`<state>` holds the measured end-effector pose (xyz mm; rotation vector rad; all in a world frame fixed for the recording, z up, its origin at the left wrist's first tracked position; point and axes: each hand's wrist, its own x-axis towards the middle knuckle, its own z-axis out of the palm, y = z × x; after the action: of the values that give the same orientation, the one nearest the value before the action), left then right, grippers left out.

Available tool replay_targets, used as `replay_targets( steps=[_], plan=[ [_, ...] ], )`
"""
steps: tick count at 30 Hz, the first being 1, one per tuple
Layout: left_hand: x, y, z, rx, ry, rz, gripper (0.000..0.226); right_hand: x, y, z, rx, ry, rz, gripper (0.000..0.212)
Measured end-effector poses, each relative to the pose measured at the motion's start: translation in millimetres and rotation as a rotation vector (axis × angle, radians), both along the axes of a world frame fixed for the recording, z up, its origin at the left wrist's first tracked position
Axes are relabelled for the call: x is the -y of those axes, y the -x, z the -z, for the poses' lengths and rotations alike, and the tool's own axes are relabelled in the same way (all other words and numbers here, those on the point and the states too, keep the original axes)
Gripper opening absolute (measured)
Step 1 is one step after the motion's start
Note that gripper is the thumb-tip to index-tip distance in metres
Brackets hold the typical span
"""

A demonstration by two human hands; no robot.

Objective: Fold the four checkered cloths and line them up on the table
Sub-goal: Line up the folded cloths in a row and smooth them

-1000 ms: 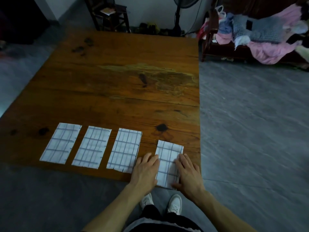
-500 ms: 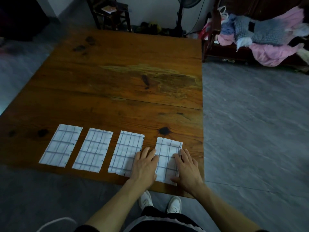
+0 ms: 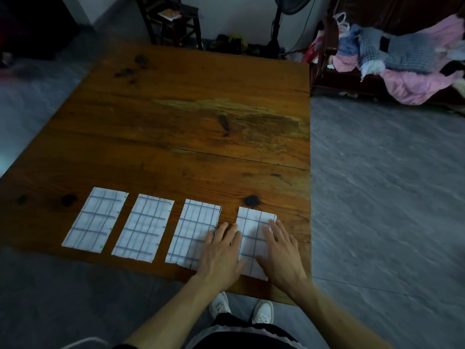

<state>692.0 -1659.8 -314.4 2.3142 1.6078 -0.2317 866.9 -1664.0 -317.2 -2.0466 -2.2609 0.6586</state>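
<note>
Four cloths (image 3: 95, 219) (image 3: 143, 226) (image 3: 191, 230) (image 3: 254, 238) are lying in a row along the near edge of the table (image 3: 176, 122), narrow wood gaps showing between them. Left hand (image 3: 221, 250) and right hand (image 3: 281, 253) are covering the rightmost cloth's sides. Bare wood is stretching beyond the row.

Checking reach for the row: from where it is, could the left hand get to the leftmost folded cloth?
Probably yes. The left hand lies flat, holding nothing, and the table between it and the leftmost cloth carries only two flat cloths, so nothing blocks a sideways reach.
</note>
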Motion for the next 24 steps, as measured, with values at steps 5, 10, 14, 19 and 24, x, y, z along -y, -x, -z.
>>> replay_targets(
  steps=[5,10,14,19,24],
  plan=[
    [8.0,-5.2,3.2,-0.017,-0.01,-0.051,0.063,-27.8,22.7,1.7,0.017,-0.008,-0.26,0.078],
    [11.8,-2.5,9.4,-0.023,0.005,-0.075,0.069,-40.1,24.6,18.7,0.115,0.133,-0.375,0.102],
    [13.9,-1.3,12.2,-0.039,0.003,-0.069,0.065,-47.4,8.6,20.0,0.145,0.195,-0.352,0.112],
    [15.1,2.4,19.6,-0.039,-0.031,-0.068,0.063,-46.6,-3.4,18.2,0.167,0.195,-0.293,0.112],
    [13.6,-5.9,15.6,-0.071,-0.006,-0.095,0.062,-48.3,-4.5,14.9,0.166,0.16,-0.283,0.11]
  ],
)
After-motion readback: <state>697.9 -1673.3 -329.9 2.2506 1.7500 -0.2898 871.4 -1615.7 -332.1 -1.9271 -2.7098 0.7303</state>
